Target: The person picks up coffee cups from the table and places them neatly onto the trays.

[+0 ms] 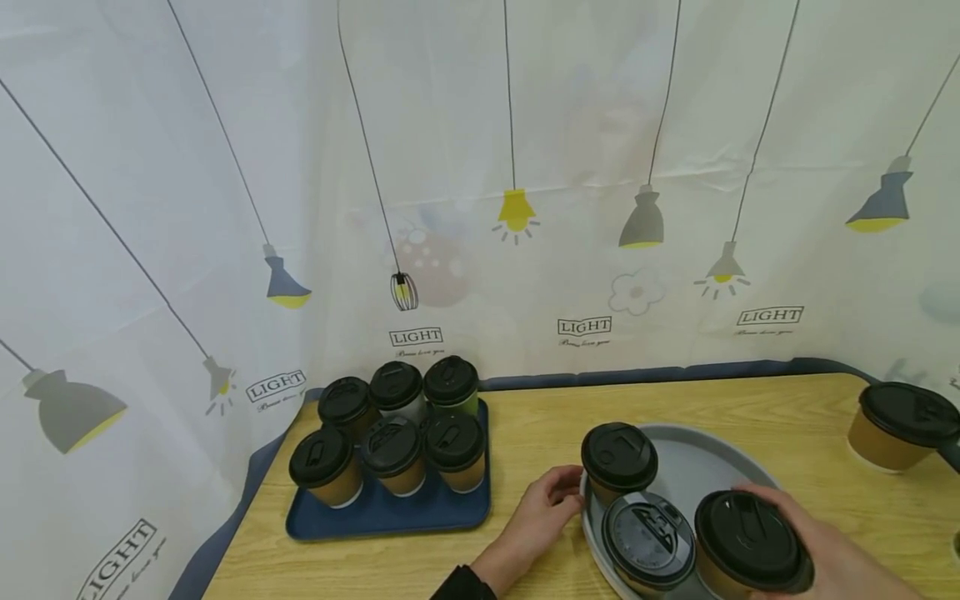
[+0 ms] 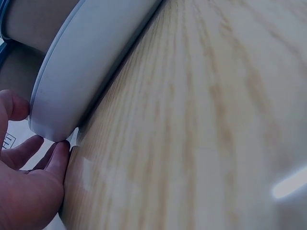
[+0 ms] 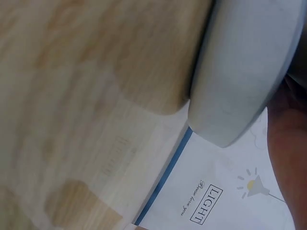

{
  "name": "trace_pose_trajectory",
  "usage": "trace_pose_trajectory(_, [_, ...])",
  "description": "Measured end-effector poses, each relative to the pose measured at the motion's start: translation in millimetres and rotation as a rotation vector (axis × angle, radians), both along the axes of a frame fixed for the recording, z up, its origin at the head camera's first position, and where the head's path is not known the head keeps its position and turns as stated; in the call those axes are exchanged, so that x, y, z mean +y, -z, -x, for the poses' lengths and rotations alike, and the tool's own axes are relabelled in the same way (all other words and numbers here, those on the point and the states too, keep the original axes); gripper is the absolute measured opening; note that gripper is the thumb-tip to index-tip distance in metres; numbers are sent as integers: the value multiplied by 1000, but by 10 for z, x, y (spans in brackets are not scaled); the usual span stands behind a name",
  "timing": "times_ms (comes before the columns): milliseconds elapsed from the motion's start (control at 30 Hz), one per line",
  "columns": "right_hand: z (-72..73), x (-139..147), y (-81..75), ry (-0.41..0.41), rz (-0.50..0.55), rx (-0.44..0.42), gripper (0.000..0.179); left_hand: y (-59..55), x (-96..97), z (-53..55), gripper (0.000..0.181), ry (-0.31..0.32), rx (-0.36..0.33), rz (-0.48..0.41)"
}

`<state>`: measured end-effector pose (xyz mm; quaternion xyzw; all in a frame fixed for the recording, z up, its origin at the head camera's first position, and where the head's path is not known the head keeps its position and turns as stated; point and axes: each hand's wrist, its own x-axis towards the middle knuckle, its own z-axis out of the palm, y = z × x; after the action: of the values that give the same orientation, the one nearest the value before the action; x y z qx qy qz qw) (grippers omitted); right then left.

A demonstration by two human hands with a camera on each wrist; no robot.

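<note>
A round grey tray stands on the wooden table, carrying three lidded paper coffee cups. My right hand is curled round the nearest right cup, which has a black lid; its base is hidden in the head view. Beside it is a coffee cup with a clear-and-black printed-looking lid, and behind that another black-lidded cup. With curled fingers and thumb, my left hand holds the tray's left rim. The left wrist view shows this hand at the tray's side wall.
At the left, a blue rectangular tray holds several black-lidded cups. A wide cup with a black lid stands at the table's right side. Behind the table hangs a white cloth printed with lamps.
</note>
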<state>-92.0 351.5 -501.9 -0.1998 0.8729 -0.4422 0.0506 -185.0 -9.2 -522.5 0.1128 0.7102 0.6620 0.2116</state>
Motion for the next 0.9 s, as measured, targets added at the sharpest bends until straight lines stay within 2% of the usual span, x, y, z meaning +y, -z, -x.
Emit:
trace_pose_trajectory(100, [11, 31, 49, -38, 37, -40, 96, -7, 3, 1, 44, -1, -4, 0])
trace_pose_trajectory(233, [11, 46, 103, -59, 43, 15, 97, -7, 5, 2, 44, -2, -10, -2])
trace_pose_trajectory(367, [2, 59, 104, -41, -9, -3, 109, -7, 11, 3, 43, -4, -7, 0])
trace_pose_trajectory(467, [-12, 92, 84, -42, -7, -19, 117, -14, 22, 4, 43, -8, -8, -3])
trace_pose_trajectory(567, [-39, 117, 13, -43, 18, 15, 105, -24, 32, -2, 43, -15, -7, 1])
trace_pose_trajectory(600, [-51, 127, -19, -35, 14, 57, 97, -27, 37, -4, 43, -19, -3, 2])
trace_pose_trajectory(700, [-56, 141, -131, 32, 6, 167, 69, -40, 45, -15, 42, -36, 18, 10])
trace_pose_trajectory(800, [-36, 153, -239, 152, -22, 268, 55, -44, 51, -17, 41, -59, 39, 7])
trace_pose_trajectory(900, [1, 147, -321, 286, -52, 297, 43, -37, 52, -11, 38, -79, 46, 7])
